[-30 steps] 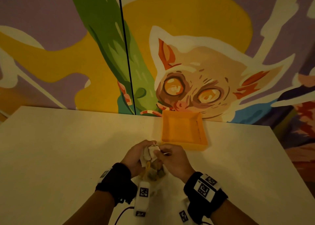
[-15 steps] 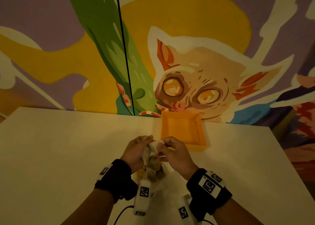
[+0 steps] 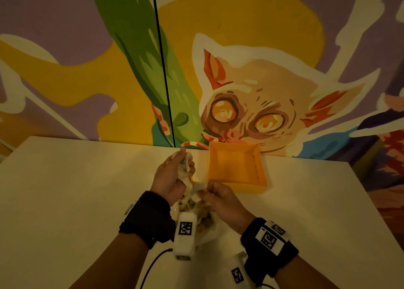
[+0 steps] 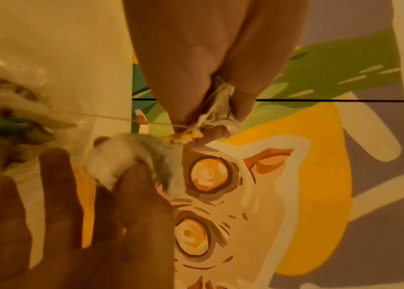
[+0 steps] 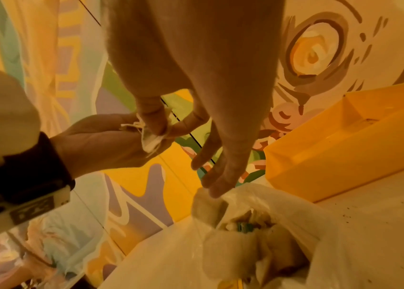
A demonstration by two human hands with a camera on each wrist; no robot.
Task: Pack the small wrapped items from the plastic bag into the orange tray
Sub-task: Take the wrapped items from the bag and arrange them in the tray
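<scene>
here crinkled plastic bag [image 3: 202,221], square orange tray [image 3: 237,182] beside.

— What carries it all?
— A pale table [image 3: 76,201], its far edge against a painted wall.
— And what lies on it?
— An orange tray [image 3: 261,184] at about one o'clock by the far edge — and a clear plastic bag [image 3: 207,225] at six o'clock, near the front, crumpled, with small wrapped items inside.

Readable text: none | square black-and-white coded markers [image 3: 185,228] on the white wrist camera units [image 3: 184,236] | no words, brands or numbers legible
</scene>
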